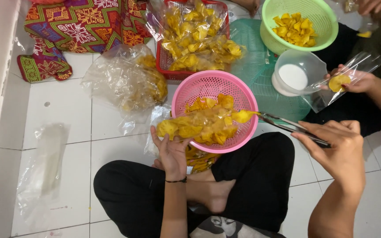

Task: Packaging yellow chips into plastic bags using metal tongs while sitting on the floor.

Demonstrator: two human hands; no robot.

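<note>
Black trousers, bare feet (black wristband, left).

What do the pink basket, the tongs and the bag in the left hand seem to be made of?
The pink basket looks like moulded plastic: one even colour, a fine regular mesh. The tongs in the right hand seem to be metal, thin, grey and slightly shiny, though blurred. The bag held by the left hand is clear, glossy plastic film; the yellow chips show through it.

I see a home floor used for snack packing: white tiled floor (111,150), patterned cloth (80,26), plastic baskets of yellow chips (208,121).
</note>
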